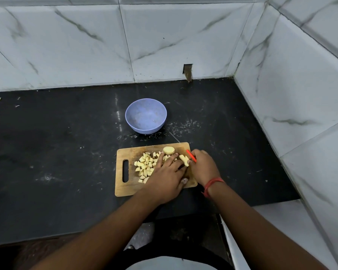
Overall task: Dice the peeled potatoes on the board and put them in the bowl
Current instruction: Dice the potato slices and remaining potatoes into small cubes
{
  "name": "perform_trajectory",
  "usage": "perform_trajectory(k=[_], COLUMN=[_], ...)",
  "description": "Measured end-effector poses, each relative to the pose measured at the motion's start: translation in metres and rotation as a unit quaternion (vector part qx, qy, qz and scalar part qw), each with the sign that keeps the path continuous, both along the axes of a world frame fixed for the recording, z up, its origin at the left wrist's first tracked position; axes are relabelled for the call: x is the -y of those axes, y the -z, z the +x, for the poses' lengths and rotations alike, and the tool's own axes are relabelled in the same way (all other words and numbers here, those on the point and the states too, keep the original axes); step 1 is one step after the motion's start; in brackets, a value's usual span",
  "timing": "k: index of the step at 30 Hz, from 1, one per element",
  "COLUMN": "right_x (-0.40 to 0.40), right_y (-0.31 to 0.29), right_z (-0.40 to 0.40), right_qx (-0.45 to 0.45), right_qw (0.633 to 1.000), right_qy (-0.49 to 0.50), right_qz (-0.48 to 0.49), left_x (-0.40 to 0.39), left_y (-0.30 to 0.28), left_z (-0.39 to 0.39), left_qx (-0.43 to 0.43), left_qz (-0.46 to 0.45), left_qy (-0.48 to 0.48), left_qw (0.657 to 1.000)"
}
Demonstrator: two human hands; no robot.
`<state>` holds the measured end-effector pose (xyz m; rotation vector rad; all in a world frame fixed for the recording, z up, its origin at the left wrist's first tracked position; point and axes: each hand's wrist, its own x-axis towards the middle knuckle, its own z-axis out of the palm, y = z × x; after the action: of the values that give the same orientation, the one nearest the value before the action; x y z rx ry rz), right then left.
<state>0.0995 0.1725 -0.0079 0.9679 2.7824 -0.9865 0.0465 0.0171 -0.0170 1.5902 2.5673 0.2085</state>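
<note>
A black stone counter fills a corner of grey-veined marble tiles, seen from the head camera looking down. Near the middle lies a wooden cutting board, its handle slot at nine o'clock. A blue bowl stands on the counter at twelve o'clock from the board, apart from it and holding nothing that shows.

A heap of diced potato covers the board's centre-left. A rounded uncut potato piece sits near the board's far edge, just beyond the fingertips of the left hand. That hand lies over the board with fingers spread fairly straight toward eleven and twelve o'clock, pressing on potato beneath it.

The right hand is at three o'clock from the left, its fingers curled round a red-handled knife; only a strip of the handle shows. Pale potato strips sit between the two hands, their long axis running roughly eleven to five o'clock.

The blade is hidden under the hands, so I cannot tell where its edge meets the potato. The next cut likely crosses those strips, with the left fingertips close by. A red thread circles the right wrist.
</note>
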Motion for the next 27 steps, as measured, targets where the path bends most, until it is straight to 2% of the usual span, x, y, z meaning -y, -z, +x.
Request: perform_trajectory(k=[7, 12, 22, 27], right_x=[-0.004, 0.001, -0.002, -0.005], right_y=[0.001, 0.008, 0.003, -0.001], right_z=[-0.006, -0.011, -0.022, -0.028], right_qx=[-0.012, -0.022, -0.038, -0.03], right_qw=[1.0, 0.996, 0.999, 0.998], right_qy=[0.008, 0.041, 0.007, -0.041], right_qz=[-0.024, -0.071, -0.03, -0.039], left_x=[0.001, 0.005, 0.006, 0.006], left_y=[0.004, 0.008, 0.014, 0.013], left_z=[-0.01, -0.021, -0.023, -0.02], left_qx=[-0.019, -0.024, -0.029, -0.025], left_qz=[0.013, -0.049, -0.037, -0.017], left_qy=[-0.007, -0.007, -0.004, -0.001], left_qw=[1.0, 0.998, 0.999, 1.0])
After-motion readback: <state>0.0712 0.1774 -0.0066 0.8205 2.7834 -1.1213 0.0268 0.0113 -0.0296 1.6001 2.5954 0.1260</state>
